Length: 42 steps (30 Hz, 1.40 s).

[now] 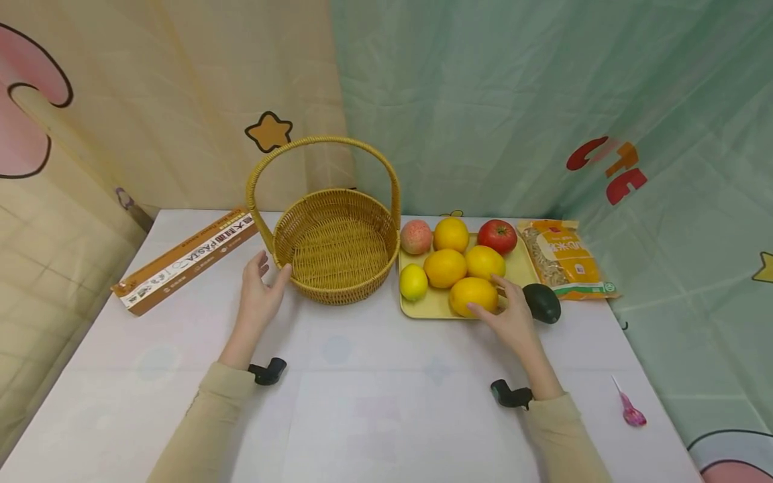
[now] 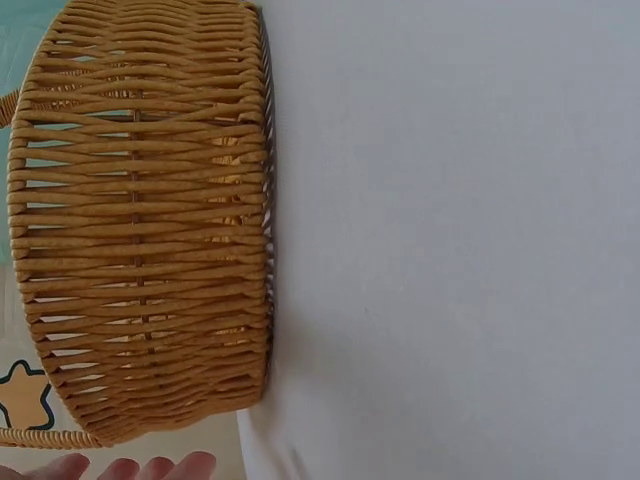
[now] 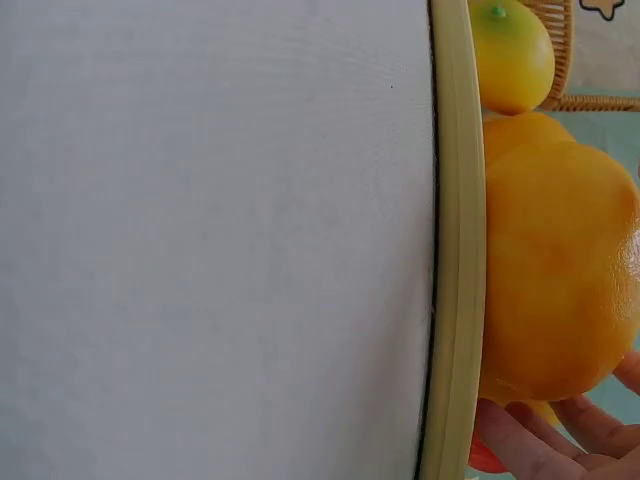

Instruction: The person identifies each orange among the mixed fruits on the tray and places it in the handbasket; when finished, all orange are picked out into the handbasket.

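Note:
A wicker basket (image 1: pixel 341 295) with a tall arched handle stands at the back of the table, nothing inside it. My left hand (image 1: pixel 261 288) is at its left side, thumb by the rim and fingers spread, holding nothing; fingertips (image 2: pixel 190 466) show near the handle in the left wrist view. My right hand (image 1: pixel 512 314) curls thumb and fingers round the right end of a yellow-orange fruit (image 1: pixel 473 297), at the front of the yellow tray (image 1: pixel 431 310). In the right wrist view the fruit (image 3: pixel 560 270) sits just behind the tray's rim, fingers (image 3: pixel 525 445) against its side.
Sharing the tray are a peach (image 1: pixel 417 237), a tomato (image 1: pixel 497 237), a lemon (image 1: pixel 413 282) and several orange-yellow fruits (image 1: pixel 445 268). An avocado (image 1: pixel 542 303) lies right of my hand, before a packaged bag (image 1: pixel 564 261). A pasta box (image 1: pixel 187 261) lies left; a pink pointed item (image 1: pixel 631 410) lies front right.

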Each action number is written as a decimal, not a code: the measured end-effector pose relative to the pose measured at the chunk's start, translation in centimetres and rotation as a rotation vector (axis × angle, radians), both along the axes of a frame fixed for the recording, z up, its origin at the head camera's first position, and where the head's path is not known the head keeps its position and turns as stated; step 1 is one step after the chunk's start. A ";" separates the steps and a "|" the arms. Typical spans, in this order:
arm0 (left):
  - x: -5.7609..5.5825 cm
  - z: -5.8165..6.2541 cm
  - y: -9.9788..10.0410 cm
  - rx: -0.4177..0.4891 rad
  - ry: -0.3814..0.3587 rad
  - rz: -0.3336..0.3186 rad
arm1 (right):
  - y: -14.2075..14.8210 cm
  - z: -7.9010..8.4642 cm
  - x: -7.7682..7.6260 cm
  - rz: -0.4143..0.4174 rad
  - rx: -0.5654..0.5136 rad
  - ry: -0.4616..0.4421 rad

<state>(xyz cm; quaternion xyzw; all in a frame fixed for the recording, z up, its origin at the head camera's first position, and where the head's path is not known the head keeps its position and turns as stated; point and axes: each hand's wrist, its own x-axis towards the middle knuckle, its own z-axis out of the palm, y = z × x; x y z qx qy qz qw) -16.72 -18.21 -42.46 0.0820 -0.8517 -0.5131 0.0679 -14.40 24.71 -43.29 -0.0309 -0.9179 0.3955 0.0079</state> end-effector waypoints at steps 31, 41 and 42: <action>-0.8 -0.7 1.7 0.218 -0.059 0.088 | -1.1 -0.5 -0.8 -0.118 -0.066 -0.119; 0.2 -0.6 1.4 0.212 -0.074 0.080 | -3.1 2.9 -1.2 -0.047 -0.115 -0.052; 0.3 -0.7 1.4 0.213 -0.079 0.079 | -3.7 3.3 -1.4 -0.030 -0.130 -0.044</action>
